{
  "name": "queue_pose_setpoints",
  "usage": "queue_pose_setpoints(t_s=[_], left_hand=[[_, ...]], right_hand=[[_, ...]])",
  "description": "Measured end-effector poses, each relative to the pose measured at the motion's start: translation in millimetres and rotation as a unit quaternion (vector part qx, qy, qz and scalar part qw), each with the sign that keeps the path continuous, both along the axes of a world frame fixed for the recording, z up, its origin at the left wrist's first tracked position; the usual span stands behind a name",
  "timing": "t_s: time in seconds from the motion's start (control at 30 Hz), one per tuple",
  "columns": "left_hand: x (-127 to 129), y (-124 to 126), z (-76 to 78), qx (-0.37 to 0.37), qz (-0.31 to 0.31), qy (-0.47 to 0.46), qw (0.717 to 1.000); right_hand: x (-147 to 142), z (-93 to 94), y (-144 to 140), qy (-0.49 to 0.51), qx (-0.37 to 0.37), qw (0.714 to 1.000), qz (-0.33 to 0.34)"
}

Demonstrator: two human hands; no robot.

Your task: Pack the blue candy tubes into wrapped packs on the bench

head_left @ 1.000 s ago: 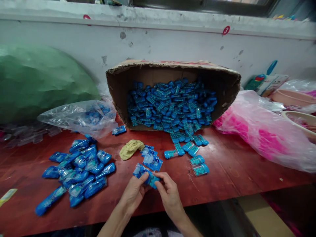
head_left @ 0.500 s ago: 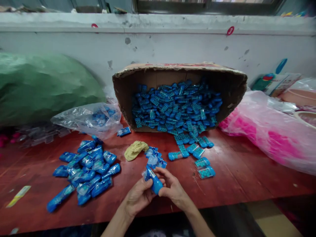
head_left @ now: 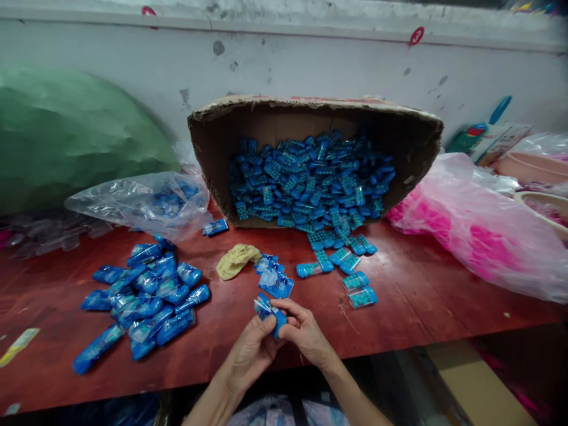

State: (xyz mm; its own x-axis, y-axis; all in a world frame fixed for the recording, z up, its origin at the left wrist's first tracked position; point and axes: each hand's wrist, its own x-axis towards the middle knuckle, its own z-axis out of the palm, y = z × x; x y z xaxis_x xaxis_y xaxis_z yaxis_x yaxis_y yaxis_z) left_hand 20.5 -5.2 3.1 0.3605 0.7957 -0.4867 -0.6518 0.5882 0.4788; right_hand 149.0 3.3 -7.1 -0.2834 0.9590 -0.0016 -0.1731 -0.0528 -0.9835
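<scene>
Near the front edge of the red desk [head_left: 421, 307], seen from the head camera, both hands pinch one small blue packet [head_left: 270, 312] between them: the left hand [head_left: 252, 349] grips it from below and the left, the right hand [head_left: 304, 334] closes its fingers on it from the right. Half a second ago the packet stood higher and more exposed between the fingers; now it sits lower, mostly covered. Just behind the hands lies a small stack of blue sleeves [head_left: 274, 278] beside a yellow cloth [head_left: 237, 260]. A heap of wrapped packets [head_left: 146, 296] lies to the left. A tipped cardboard box [head_left: 310, 118] spills blue pieces against the grey wall [head_left: 310, 65], flanked by a clear bag [head_left: 142, 201] and a pink bag [head_left: 479, 236].
</scene>
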Motion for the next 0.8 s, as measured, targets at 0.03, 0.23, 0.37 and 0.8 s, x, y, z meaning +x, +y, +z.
queue_pose_setpoints(t_s=[0.03,0.23,0.37,0.8], left_hand=[[2.0,-0.5,0.1,-0.006,0.011,0.009,1.000],[11.0,-5.3,-1.3,-0.028,0.032,0.040,0.998],[-8.8,2.6,10.8,-0.042,0.075,0.040,0.996],[-84.4,60.7,31.4,0.206,0.202,0.536,0.793]], right_hand=[[-0.6,-1.4,-0.4,-0.002,0.003,1.000,-0.005],[-4.2,-8.9,-2.4,0.000,-0.015,0.999,-0.047],[-3.4,-6.6,-3.0,0.043,-0.023,0.999,0.020],[-38.2,6.6,77.7,-0.427,0.232,0.874,-0.019]])
